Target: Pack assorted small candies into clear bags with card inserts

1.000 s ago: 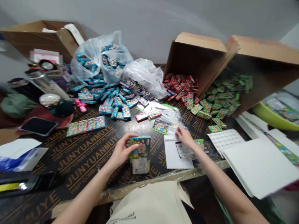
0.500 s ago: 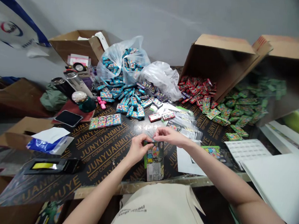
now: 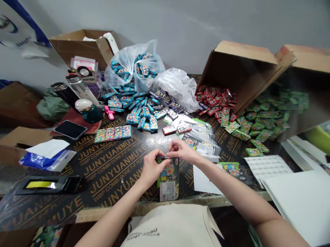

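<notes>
A green and black printed packet (image 3: 170, 177) with a pale square panel lies in front of me near the table's edge. My left hand (image 3: 153, 168) is closed on its top edge, thumb and finger pinched together. Just above, my right hand (image 3: 182, 151) has its fingertips pinched close to the left thumb. Whatever is between the right fingers is too small to make out. Beyond the hands are two small red boxes (image 3: 177, 129) and a stack of clear-wrapped printed packets (image 3: 197, 141).
Blue small boxes (image 3: 143, 115) spill from a plastic bag at the back. Red boxes (image 3: 217, 98) and green boxes (image 3: 260, 123) spill from tipped cartons (image 3: 240, 53). A row of joined boxes (image 3: 113, 133), a phone (image 3: 70, 129) and a tape dispenser (image 3: 49, 185) lie left.
The view has shifted slightly. My right fingertips have moved a little down and left, nearer my left thumb, while my left hand stays at the packet's top edge.
</notes>
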`<act>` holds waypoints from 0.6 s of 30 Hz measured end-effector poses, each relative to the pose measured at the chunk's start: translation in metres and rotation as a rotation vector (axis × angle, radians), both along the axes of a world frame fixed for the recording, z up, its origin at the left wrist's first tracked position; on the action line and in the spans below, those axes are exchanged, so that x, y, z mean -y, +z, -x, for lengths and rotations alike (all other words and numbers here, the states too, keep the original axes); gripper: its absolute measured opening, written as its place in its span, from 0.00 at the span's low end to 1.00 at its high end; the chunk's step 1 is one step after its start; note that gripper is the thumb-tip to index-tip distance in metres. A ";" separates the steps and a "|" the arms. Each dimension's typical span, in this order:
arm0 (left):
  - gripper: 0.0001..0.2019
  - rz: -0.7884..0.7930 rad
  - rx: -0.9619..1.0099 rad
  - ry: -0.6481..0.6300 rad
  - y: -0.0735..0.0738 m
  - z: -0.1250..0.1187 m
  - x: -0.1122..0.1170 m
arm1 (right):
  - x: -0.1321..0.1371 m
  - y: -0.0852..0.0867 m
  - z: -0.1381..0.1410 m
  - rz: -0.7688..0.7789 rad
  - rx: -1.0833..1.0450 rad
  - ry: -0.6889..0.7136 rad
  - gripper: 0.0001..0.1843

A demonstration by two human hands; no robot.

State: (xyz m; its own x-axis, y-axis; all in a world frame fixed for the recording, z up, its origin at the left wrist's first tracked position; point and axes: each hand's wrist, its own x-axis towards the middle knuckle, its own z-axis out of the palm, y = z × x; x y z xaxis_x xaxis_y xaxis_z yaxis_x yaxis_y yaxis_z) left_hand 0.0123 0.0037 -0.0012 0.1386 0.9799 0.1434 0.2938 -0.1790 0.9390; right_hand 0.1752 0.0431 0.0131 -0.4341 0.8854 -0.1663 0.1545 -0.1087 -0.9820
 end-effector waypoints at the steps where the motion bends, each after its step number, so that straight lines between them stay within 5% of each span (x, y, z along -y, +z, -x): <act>1: 0.12 0.079 0.085 -0.003 -0.002 -0.001 0.003 | 0.001 -0.003 0.000 0.014 -0.023 -0.048 0.15; 4: 0.14 0.315 0.324 -0.077 -0.004 0.008 0.012 | -0.003 -0.013 -0.005 -0.006 -0.024 -0.173 0.13; 6: 0.13 0.293 0.319 -0.065 0.003 0.027 0.010 | -0.015 -0.020 -0.015 -0.159 0.149 -0.261 0.12; 9: 0.15 -0.081 0.040 0.135 0.014 0.072 -0.014 | -0.037 -0.030 -0.040 -0.444 0.699 -0.388 0.18; 11: 0.18 -0.380 -0.249 0.227 0.011 0.103 -0.043 | -0.047 -0.038 -0.063 -0.490 1.084 -0.432 0.27; 14: 0.19 -0.515 -0.689 0.194 -0.013 0.140 -0.089 | -0.054 -0.054 -0.097 -0.344 1.402 -0.400 0.37; 18: 0.18 -0.449 -0.933 0.166 -0.057 0.163 -0.126 | -0.068 -0.078 -0.135 -0.254 1.320 -0.381 0.36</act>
